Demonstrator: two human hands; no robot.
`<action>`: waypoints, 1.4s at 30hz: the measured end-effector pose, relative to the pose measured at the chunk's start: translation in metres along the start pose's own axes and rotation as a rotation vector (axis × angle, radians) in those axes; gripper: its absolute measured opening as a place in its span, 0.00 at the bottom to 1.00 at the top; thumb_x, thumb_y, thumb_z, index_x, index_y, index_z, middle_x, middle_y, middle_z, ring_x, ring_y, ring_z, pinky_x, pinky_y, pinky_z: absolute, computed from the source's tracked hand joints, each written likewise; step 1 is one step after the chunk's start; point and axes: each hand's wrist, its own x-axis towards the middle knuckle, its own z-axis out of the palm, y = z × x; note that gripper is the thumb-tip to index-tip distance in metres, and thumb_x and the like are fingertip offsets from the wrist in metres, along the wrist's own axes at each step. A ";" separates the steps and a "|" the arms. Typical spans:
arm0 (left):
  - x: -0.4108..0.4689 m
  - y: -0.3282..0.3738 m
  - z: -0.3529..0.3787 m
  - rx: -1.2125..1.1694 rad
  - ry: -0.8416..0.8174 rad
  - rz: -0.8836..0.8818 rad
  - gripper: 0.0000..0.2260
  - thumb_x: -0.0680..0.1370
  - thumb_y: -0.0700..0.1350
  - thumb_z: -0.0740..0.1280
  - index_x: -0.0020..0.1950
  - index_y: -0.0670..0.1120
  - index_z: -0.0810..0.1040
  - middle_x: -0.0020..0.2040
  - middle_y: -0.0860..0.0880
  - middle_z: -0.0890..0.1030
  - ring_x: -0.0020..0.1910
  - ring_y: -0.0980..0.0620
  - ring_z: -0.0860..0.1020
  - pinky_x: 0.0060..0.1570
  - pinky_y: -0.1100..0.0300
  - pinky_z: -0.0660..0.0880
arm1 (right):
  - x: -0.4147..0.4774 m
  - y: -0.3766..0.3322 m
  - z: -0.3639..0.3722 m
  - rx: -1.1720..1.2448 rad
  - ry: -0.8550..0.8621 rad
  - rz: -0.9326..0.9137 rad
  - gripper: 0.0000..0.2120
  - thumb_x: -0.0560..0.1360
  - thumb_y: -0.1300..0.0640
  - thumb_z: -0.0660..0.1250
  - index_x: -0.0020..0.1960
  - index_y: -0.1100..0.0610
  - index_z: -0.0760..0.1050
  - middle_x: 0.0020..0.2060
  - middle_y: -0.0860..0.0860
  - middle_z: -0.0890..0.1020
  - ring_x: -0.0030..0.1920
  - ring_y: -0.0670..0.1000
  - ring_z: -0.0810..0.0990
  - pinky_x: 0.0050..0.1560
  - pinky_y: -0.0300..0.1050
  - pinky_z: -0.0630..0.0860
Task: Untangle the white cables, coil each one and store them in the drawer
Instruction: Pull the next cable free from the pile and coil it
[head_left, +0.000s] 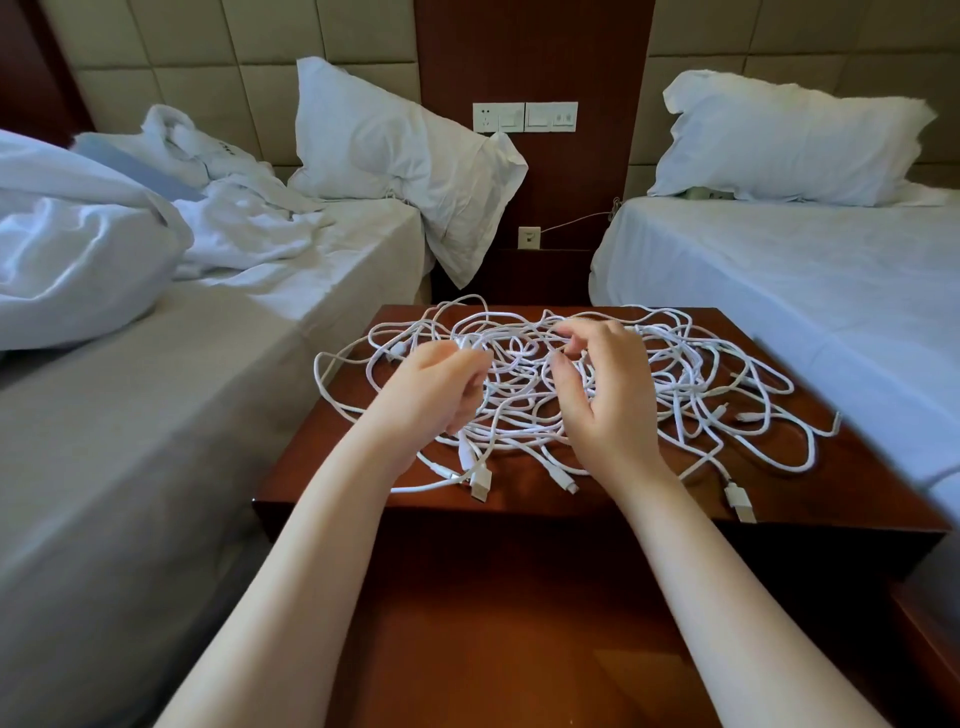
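cables (670, 358): tangled heap on desk (857, 478), under both hands | left hand (441, 384): curled, pinching a strand | right hand (602, 400): fingers bent over heap, grip unclear

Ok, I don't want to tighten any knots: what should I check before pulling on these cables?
1. Left hand grips the cables: ok.
2. Right hand holds a cable: cannot tell, its fingers curl over them.
3. Plugs in sight: ok, several lie at the front.
4. Cables all on the nightstand: not ok, the right plug overhangs the front edge.
5. Drawer open: cannot tell.
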 end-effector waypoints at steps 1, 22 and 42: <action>0.000 -0.001 0.001 0.028 -0.037 -0.007 0.19 0.78 0.38 0.58 0.27 0.47 0.61 0.23 0.50 0.63 0.25 0.52 0.58 0.28 0.60 0.58 | 0.005 -0.004 -0.004 0.032 -0.012 -0.031 0.14 0.79 0.52 0.60 0.61 0.57 0.76 0.49 0.45 0.74 0.52 0.46 0.70 0.52 0.33 0.66; 0.001 0.001 -0.009 -0.340 0.064 0.093 0.18 0.83 0.40 0.50 0.33 0.46 0.59 0.21 0.53 0.60 0.21 0.56 0.56 0.22 0.66 0.55 | 0.009 0.016 -0.020 -0.221 -0.431 0.146 0.05 0.77 0.58 0.63 0.49 0.54 0.78 0.44 0.47 0.79 0.47 0.49 0.77 0.46 0.43 0.74; -0.008 0.006 0.005 -0.304 -0.366 -0.089 0.24 0.81 0.52 0.53 0.24 0.48 0.62 0.20 0.53 0.59 0.20 0.57 0.55 0.20 0.68 0.54 | 0.019 -0.032 -0.029 0.524 -0.624 0.219 0.11 0.80 0.50 0.60 0.54 0.54 0.78 0.48 0.50 0.81 0.50 0.46 0.78 0.54 0.46 0.74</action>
